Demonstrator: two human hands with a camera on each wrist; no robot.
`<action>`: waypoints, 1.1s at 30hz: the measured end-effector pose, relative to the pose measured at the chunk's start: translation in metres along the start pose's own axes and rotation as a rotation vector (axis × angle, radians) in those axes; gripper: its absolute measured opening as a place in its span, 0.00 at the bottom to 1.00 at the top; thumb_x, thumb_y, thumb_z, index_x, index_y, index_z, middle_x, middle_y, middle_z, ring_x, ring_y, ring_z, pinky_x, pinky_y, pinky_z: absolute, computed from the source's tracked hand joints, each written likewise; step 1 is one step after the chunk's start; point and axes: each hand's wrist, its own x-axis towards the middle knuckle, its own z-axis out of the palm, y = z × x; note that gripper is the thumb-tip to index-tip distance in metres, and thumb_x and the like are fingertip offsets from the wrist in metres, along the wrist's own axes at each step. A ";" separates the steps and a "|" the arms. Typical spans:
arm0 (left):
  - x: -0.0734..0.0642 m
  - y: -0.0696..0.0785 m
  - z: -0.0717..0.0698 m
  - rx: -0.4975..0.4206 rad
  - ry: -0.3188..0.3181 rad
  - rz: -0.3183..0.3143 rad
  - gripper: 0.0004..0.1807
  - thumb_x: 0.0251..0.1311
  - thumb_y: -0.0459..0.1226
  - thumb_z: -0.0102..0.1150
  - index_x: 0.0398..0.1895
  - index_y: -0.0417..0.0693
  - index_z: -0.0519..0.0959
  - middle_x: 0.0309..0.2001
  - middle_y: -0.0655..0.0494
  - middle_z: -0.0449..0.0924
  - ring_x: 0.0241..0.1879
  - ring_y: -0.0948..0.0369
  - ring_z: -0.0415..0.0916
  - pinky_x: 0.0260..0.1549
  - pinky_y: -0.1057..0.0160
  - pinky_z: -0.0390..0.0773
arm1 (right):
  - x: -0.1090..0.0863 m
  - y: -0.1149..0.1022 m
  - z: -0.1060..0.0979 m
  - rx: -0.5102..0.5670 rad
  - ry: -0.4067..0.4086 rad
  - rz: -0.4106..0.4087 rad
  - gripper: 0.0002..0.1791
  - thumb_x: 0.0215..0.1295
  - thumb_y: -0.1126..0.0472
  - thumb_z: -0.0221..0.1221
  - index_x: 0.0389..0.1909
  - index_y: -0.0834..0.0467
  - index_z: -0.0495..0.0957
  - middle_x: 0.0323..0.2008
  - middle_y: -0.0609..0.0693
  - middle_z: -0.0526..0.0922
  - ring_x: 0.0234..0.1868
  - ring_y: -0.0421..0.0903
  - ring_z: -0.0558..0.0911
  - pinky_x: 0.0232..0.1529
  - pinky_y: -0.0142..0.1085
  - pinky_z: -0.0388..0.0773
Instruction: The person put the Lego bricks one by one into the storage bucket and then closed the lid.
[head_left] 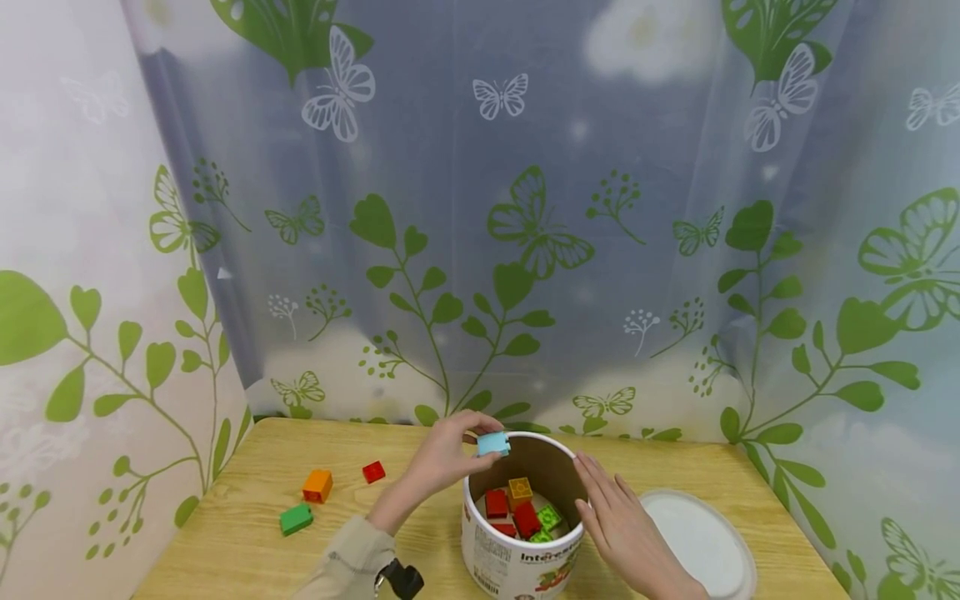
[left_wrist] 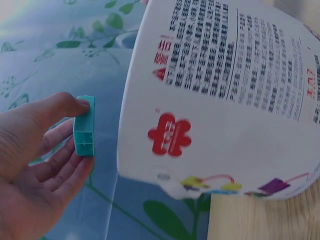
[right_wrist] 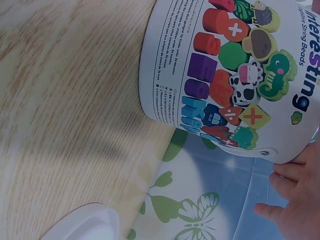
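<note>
A light blue toy brick (head_left: 492, 444) is pinched between the thumb and fingers of my left hand (head_left: 448, 451), over the left rim of a white round tub (head_left: 480, 546). In the left wrist view the brick (left_wrist: 84, 127) shows its hollow underside, beside the tub's printed wall (left_wrist: 150, 110). Several red, orange and lime green bricks (head_left: 527, 518) lie inside the tub. My right hand (head_left: 626, 521) touches the tub's right rim with fingers extended. The right wrist view shows those fingers (right_wrist: 292, 172) at the rim of the tub (right_wrist: 165, 65).
On the wooden table (head_left: 247, 492), left of the tub, lie an orange brick (head_left: 317, 486), a green brick (head_left: 296, 519) and a small red brick (head_left: 373, 472). A white round lid (head_left: 708, 542) lies at the right. A patterned curtain (head_left: 465, 250) hangs behind the table.
</note>
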 end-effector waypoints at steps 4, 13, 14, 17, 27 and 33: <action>0.007 0.002 0.011 0.038 -0.046 0.029 0.17 0.59 0.34 0.72 0.51 0.47 0.83 0.45 0.57 0.81 0.45 0.59 0.79 0.44 0.64 0.83 | 0.000 0.000 0.000 0.020 -0.014 0.014 0.31 0.77 0.55 0.54 0.76 0.61 0.63 0.75 0.54 0.65 0.74 0.52 0.67 0.69 0.56 0.67; 0.009 0.003 0.032 0.172 -0.162 0.060 0.15 0.57 0.34 0.72 0.48 0.47 0.82 0.42 0.56 0.82 0.40 0.64 0.78 0.38 0.71 0.79 | 0.000 -0.001 -0.001 0.029 -0.020 0.020 0.30 0.78 0.54 0.52 0.76 0.60 0.63 0.75 0.54 0.64 0.74 0.51 0.66 0.70 0.56 0.65; 0.009 0.003 0.033 0.186 -0.174 0.064 0.15 0.57 0.34 0.72 0.47 0.47 0.82 0.42 0.56 0.83 0.39 0.64 0.79 0.38 0.71 0.79 | 0.000 -0.001 -0.001 0.029 -0.019 0.020 0.30 0.78 0.54 0.52 0.76 0.60 0.63 0.75 0.54 0.64 0.74 0.51 0.66 0.71 0.56 0.65; 0.009 0.001 0.037 0.204 -0.212 0.055 0.14 0.57 0.33 0.72 0.47 0.46 0.83 0.42 0.56 0.84 0.39 0.66 0.79 0.38 0.72 0.79 | 0.000 -0.001 -0.001 0.037 -0.021 0.021 0.30 0.79 0.53 0.51 0.76 0.60 0.62 0.75 0.54 0.64 0.74 0.52 0.66 0.70 0.56 0.66; 0.006 0.000 0.038 0.220 -0.243 0.048 0.16 0.62 0.35 0.70 0.52 0.44 0.83 0.50 0.53 0.85 0.48 0.58 0.82 0.47 0.66 0.82 | 0.001 0.000 -0.002 0.054 -0.037 0.025 0.30 0.79 0.54 0.51 0.76 0.61 0.62 0.76 0.55 0.63 0.74 0.53 0.65 0.71 0.57 0.65; 0.003 -0.001 0.032 0.102 -0.103 0.037 0.13 0.67 0.35 0.64 0.53 0.42 0.82 0.49 0.51 0.85 0.47 0.57 0.83 0.49 0.59 0.84 | 0.000 0.000 -0.003 0.067 -0.053 0.036 0.31 0.79 0.53 0.51 0.77 0.60 0.61 0.76 0.55 0.62 0.75 0.54 0.65 0.71 0.58 0.65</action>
